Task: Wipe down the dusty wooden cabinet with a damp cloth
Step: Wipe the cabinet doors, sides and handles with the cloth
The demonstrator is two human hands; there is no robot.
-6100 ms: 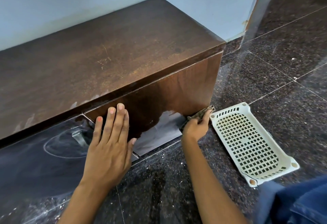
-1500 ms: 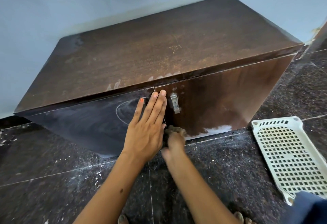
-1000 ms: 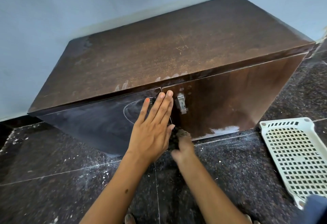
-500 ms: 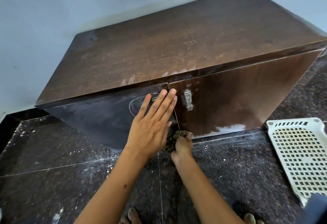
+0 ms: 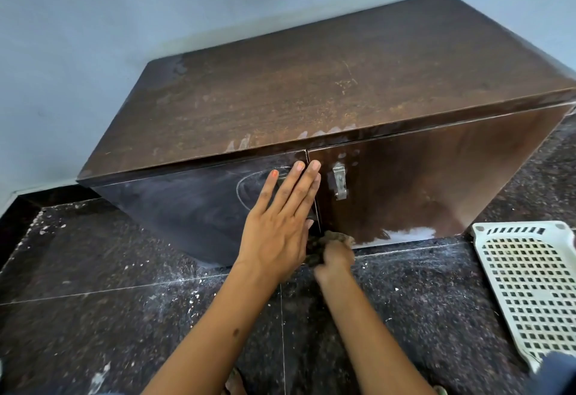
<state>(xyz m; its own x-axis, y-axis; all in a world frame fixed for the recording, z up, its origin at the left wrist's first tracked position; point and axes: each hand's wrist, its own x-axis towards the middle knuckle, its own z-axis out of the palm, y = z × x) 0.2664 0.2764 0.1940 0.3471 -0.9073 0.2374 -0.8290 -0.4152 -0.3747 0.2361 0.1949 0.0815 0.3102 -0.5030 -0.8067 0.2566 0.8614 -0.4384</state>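
A low dark wooden cabinet [image 5: 311,89] stands on the floor against a pale blue wall. Its top is dusty with finger smears near the front edge. My left hand [image 5: 280,223] presses flat, fingers straight, on the front where the two doors meet. My right hand [image 5: 335,259] grips a dark crumpled cloth [image 5: 335,237] at the bottom edge of the right door [image 5: 420,182], beside the seam. White dust remains low on that door, right of the cloth. The left door [image 5: 187,204] is covered in grey dust with a drawn oval.
A metal latch [image 5: 339,181] sits on the right door near the seam. A white plastic perforated tray [image 5: 530,288] lies on the dark speckled stone floor [image 5: 124,316] at the right. White debris is scattered on the floor. Blue fabric shows at the bottom right corner.
The view has shifted left along the cabinet. My right hand with the cloth stays low at the door seam, rubbing in small moves. My left hand stays flat on the doors.
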